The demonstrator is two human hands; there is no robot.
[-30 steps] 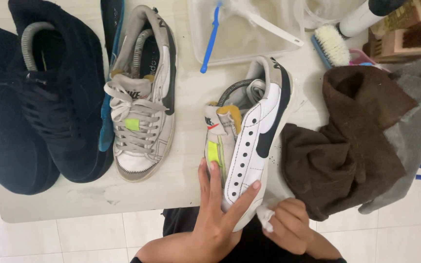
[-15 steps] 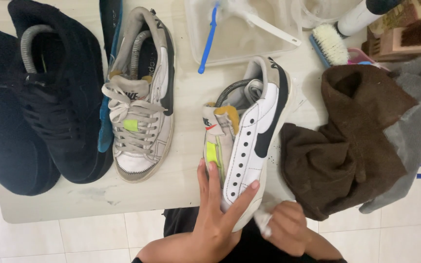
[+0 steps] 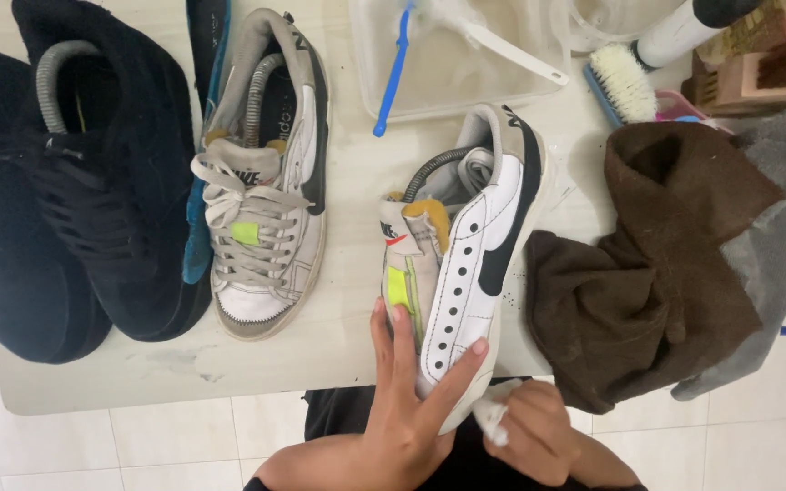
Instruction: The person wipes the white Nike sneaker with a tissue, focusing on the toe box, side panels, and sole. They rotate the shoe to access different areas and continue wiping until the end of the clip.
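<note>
An unlaced white sneaker [image 3: 466, 264] with a black side stripe lies on the table, its toe over the near edge. My left hand [image 3: 408, 391] grips its toe, fingers on the tongue and thumb along the side. My right hand [image 3: 529, 432] sits just right of the toe, closed around a small white cloth [image 3: 491, 416] that touches the sole edge. A second, dirtier laced white sneaker [image 3: 261, 182] lies to the left.
Two black shoes [image 3: 75, 182] lie at the far left. A clear tub [image 3: 457, 55] with a blue toothbrush [image 3: 393, 73] stands behind. A brown towel [image 3: 657, 264] over a grey cloth lies at the right, and a scrub brush [image 3: 625, 82] beyond it.
My right hand with the cloth has shifted slightly along the toe's sole edge. The sneaker and my left hand have hardly moved.
</note>
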